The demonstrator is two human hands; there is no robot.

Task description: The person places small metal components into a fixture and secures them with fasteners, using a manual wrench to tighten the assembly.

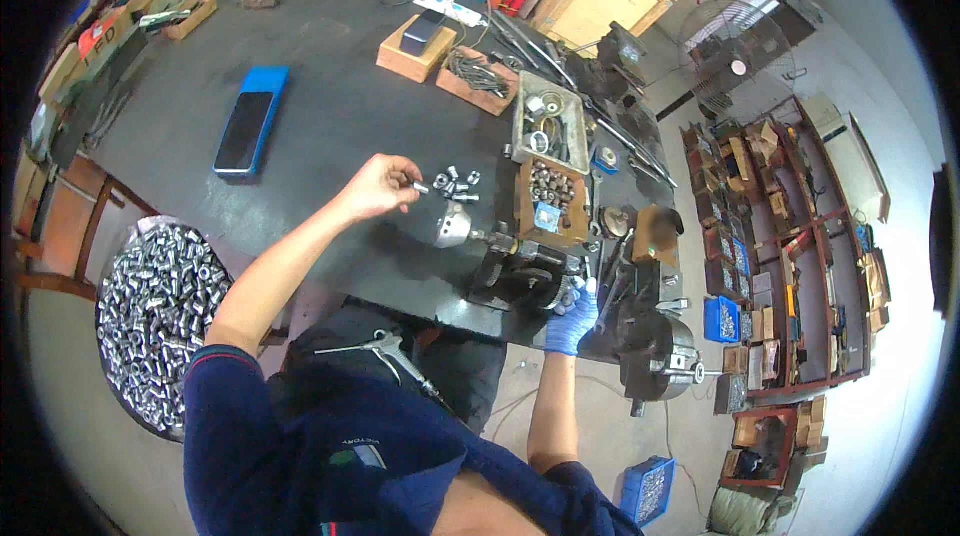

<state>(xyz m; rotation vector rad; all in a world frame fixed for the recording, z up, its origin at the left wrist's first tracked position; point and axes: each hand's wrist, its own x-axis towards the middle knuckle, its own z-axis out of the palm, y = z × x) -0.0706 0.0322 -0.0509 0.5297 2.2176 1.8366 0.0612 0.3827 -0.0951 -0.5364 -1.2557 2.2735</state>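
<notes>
Bare, my left hand (380,186) pinches a small silvery metal fitting (421,188) over the dark bench. Just right of it lies a loose cluster of short metal fittings (458,183). Below that cluster is a round metal chuck (453,226), at the left end of a dark bench-mounted spindle fixture (520,271). My right hand (572,321), in a blue glove, is closed at the right end of this fixture; its fingers partly hide what they grip. An air blow gun (390,351) lies near the bench's front edge, below the chuck.
A large round container of metal fittings (165,326) stands at left. Behind the fixture are a wooden box of brownish parts (550,201) and a grey tray (552,121). A bench vise (660,351) juts out at right. A blue-cased phone-like device (250,123) lies on the bench.
</notes>
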